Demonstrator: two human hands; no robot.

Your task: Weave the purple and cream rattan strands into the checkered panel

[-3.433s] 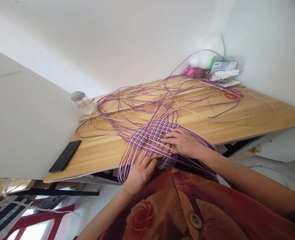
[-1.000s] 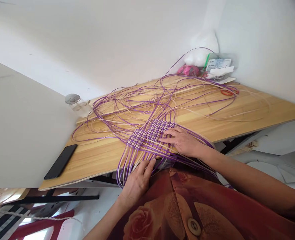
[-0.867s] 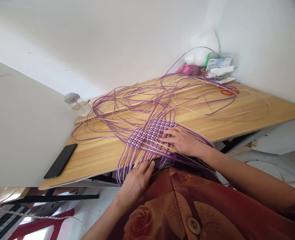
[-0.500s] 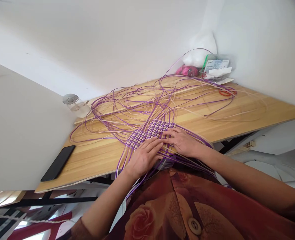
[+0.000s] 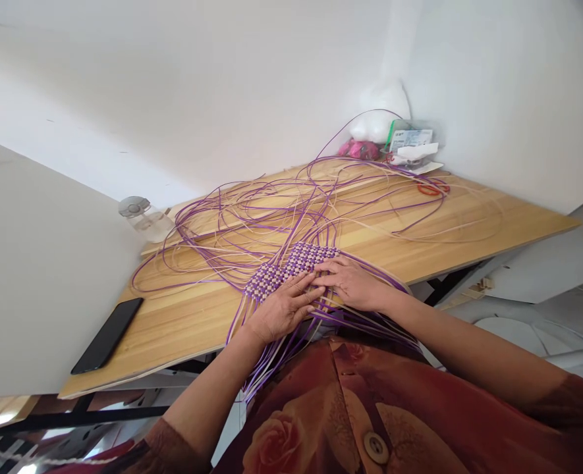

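Fingers (image 5: 298, 287) loosely extended, our left hand (image 5: 278, 313) and right hand (image 5: 354, 284) touch the flat checkered purple-and-beige woven panel (image 5: 311, 255); we cannot tell whether they pinch its strands (image 5: 263, 370).

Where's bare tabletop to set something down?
Bare wooden tabletop: front, between the black rectangular phone and purple-and-beige woven panel; right end, beyond the thin beige strand loops. Crowded: back middle, under tangled purple strands; panel's near side, under left hand and right hand.
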